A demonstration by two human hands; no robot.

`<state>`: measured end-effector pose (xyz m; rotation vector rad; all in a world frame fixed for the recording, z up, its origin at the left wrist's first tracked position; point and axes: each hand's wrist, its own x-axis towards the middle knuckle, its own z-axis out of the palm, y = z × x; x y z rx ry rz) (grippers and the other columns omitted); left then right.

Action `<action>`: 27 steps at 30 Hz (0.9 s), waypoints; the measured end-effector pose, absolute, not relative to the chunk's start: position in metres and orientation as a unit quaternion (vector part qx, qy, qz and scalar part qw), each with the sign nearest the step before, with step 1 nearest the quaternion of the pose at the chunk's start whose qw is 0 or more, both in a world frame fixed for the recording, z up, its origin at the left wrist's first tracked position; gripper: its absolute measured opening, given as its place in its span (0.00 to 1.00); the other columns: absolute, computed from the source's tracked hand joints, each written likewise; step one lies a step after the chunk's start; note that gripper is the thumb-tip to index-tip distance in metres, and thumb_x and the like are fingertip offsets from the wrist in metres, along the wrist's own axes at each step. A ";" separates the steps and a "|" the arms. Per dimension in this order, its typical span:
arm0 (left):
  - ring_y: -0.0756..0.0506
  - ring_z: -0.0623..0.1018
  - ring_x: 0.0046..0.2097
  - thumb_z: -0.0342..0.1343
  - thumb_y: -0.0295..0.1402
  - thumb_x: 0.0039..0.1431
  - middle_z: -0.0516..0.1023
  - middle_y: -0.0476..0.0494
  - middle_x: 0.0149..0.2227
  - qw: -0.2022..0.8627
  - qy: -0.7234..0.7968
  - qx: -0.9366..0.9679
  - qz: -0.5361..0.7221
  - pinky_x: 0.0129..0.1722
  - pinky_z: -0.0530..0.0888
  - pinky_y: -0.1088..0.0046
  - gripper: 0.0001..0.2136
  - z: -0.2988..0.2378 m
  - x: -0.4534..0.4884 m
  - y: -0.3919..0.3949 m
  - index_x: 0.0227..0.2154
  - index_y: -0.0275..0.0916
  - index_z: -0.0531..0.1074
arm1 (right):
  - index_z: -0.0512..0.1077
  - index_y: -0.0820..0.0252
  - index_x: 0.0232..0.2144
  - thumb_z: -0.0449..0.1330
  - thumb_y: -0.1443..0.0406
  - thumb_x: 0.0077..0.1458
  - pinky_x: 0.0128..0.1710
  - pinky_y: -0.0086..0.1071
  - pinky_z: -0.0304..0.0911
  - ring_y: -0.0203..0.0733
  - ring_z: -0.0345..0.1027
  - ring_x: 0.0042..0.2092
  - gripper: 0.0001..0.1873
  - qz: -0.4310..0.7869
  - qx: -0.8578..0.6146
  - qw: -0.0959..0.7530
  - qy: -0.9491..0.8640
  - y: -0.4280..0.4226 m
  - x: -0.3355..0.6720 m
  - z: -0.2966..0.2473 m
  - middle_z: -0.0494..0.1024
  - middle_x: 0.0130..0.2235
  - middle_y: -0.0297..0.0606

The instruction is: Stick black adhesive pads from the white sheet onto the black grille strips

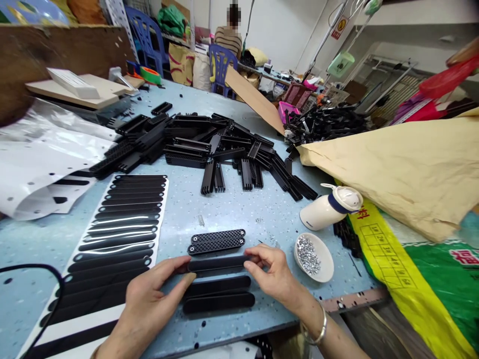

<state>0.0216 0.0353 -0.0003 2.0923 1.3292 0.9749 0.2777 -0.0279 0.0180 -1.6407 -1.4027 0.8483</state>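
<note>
"Fingers [183,261] of the left hand [155,294] and right hand [275,274] pinch opposite ends of a black round-ended bar [217,264] near the front edge of a speckled blue tabletop [179,204]. Each thumb and forefinger part only about the bar's width."

"Why both ends?"

"Probably to keep a long, narrow piece straight and level. Whether it clears the table, the view doesn't tell."

"And its neighbours?"

"Two smooth-faced bars [220,302] lie nearer the person; two lattice-faced bars [217,241] rest together just beyond. All run roughly parallel, a layout that seems to suit short reaches."

"The bowl?"

"A white bowl [327,267] of shiny, metal-looking pieces [307,254] sits near the right hand, likely for easy picking; their exact shape is too small to tell. At left, a white backing sheet [82,323] carries rows of glossy black strips [119,202]."

"Farther back?"

"A heap of black slotted bars [185,160], hard-edged and some with textured faces, sprawls across the table."
</note>
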 end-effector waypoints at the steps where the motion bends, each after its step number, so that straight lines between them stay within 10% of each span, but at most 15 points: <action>1: 0.43 0.84 0.31 0.59 0.45 0.54 0.85 0.47 0.32 0.237 0.486 0.764 0.353 0.33 0.82 0.70 0.14 -0.001 0.022 0.036 0.36 0.42 0.80 | 0.78 0.67 0.36 0.62 0.66 0.47 0.23 0.31 0.65 0.39 0.71 0.27 0.13 0.338 -0.650 0.400 -0.550 -0.027 0.276 0.017 0.77 0.30 0.43; 14: 0.46 0.84 0.33 0.57 0.41 0.57 0.85 0.49 0.32 0.232 0.443 0.787 0.360 0.35 0.81 0.74 0.10 0.002 0.024 0.038 0.34 0.43 0.79 | 0.78 0.60 0.24 0.66 0.67 0.45 0.23 0.28 0.60 0.34 0.65 0.24 0.02 0.381 -0.640 0.409 -0.527 -0.011 0.278 0.001 0.75 0.24 0.34; 27: 0.46 0.83 0.34 0.58 0.37 0.57 0.84 0.49 0.33 0.247 0.433 0.789 0.360 0.36 0.80 0.75 0.07 0.003 0.022 0.036 0.36 0.43 0.78 | 0.72 0.59 0.18 0.53 0.64 0.62 0.25 0.30 0.57 0.35 0.62 0.23 0.21 0.268 -0.624 0.351 -0.645 -0.008 0.274 0.017 0.69 0.19 0.32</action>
